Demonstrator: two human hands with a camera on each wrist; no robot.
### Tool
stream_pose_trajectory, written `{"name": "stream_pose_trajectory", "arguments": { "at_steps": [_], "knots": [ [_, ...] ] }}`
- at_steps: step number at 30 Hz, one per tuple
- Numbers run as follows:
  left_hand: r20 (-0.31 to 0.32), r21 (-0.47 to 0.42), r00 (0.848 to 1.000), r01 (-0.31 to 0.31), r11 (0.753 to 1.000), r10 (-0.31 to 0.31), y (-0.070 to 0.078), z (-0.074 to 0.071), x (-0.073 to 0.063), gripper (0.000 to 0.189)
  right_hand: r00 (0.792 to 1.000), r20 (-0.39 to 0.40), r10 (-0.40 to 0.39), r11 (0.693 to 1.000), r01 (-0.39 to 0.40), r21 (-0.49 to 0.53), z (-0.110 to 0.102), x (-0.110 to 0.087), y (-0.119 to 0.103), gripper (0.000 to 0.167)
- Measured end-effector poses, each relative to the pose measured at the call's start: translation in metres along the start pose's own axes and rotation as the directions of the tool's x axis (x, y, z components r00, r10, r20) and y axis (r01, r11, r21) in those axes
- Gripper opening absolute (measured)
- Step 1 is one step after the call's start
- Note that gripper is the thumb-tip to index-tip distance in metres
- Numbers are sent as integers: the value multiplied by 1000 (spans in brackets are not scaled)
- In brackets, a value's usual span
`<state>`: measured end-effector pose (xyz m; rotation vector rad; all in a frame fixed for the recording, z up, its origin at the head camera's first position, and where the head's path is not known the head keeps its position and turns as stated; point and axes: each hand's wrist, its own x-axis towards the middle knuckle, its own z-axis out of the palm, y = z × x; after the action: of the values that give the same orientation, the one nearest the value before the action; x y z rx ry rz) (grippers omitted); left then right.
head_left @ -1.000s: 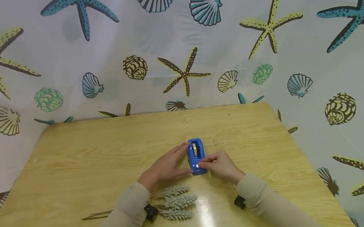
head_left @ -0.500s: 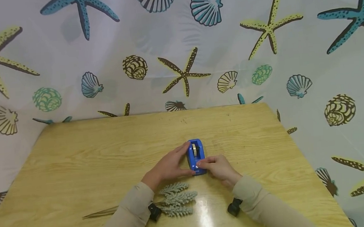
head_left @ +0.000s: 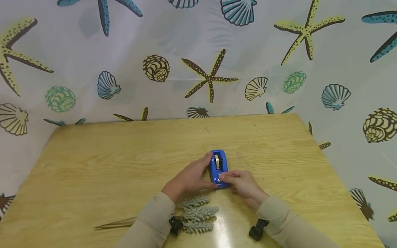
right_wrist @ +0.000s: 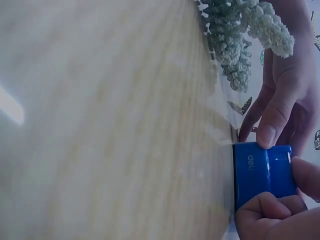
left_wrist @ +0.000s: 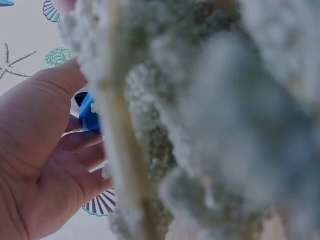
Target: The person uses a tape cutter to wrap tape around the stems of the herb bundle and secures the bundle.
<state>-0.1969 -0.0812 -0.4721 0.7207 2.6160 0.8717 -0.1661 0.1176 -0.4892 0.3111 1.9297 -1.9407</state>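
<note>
A blue tape dispenser (head_left: 214, 173) stands on the wooden table with a narrow roll of tape (head_left: 217, 161) in it. My left hand (head_left: 188, 177) holds it along its left side, fingers toward the far end and thumb at the near corner. In the right wrist view, that thumb presses the top edge of the dispenser's blue front (right_wrist: 251, 172). My right hand (head_left: 244, 185) pinches the tape's free end between thumb and forefinger at the cutter; its other fingers are curled under. Blurred sprigs (left_wrist: 240, 125) hide much of the left wrist view.
Pale grey-green artificial sprigs (head_left: 200, 213) lie beside my left wrist, their thin brown stems (head_left: 114, 224) pointing left under the sleeve. Wrist cameras (head_left: 257, 230) hang below both cuffs. A shell-and-starfish cloth (head_left: 169, 95) rises behind the table (head_left: 118, 155).
The head view has shifted slightly. My left thumb has closed onto the dispenser's near corner. The right hand stays at the cutter, its wrist turned a little and fingers curled lower.
</note>
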Motion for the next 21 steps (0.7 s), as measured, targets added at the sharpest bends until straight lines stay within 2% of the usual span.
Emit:
{"name": "stream_pose_trajectory", "arguments": {
  "at_steps": [3, 10, 14, 21],
  "knots": [
    [3, 3, 1000, 11, 1000, -11, 2, -2, 1, 110, 1000, 2, -24, 1000, 24, 11, 0, -1, 0, 22],
    [16, 22, 1000, -6, 1000, 5, 3, -1, 2, 111, 994, -36, -101, 992, 98, -75, -1, -7, 2, 22],
    [8, 33, 1000, -6, 999, 6, 2, -2, 2, 110, 992, -40, -116, 987, 111, -115, -1, -10, 0, 22],
    [17, 18, 1000, -3, 1000, 3, 2, -4, 1, 109, 994, -55, -93, 987, 85, -136, 1, -13, -3, 20]
  ]
}}
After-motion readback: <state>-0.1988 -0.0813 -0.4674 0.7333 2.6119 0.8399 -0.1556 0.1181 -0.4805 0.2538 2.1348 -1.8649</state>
